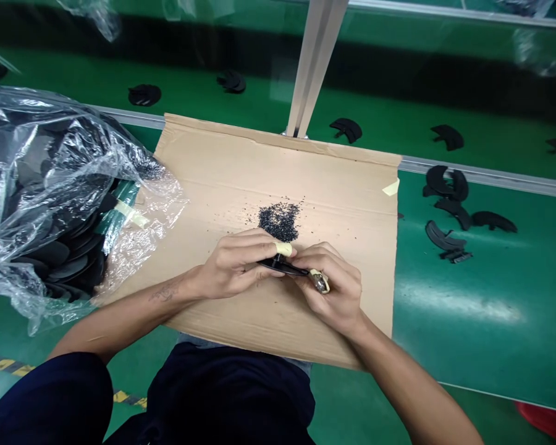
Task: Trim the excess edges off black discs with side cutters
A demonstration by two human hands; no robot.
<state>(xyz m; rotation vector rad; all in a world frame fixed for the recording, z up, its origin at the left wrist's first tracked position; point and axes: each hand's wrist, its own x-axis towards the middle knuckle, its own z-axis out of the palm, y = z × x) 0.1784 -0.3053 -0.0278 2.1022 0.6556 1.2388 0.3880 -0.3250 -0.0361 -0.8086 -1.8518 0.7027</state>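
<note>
Cardboard sheet [241,167] on green workbench [467,296]

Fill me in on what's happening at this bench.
A person is working over a sheet of cardboard laid on a green bench. Their left hand grips a thin black piece, and their right hand holds a small tool against it. A pile of black crumbs lies on the cardboard just beyond the fingers. A clear plastic bag of black parts sits to the left, and loose black pieces lie to the right.
</note>
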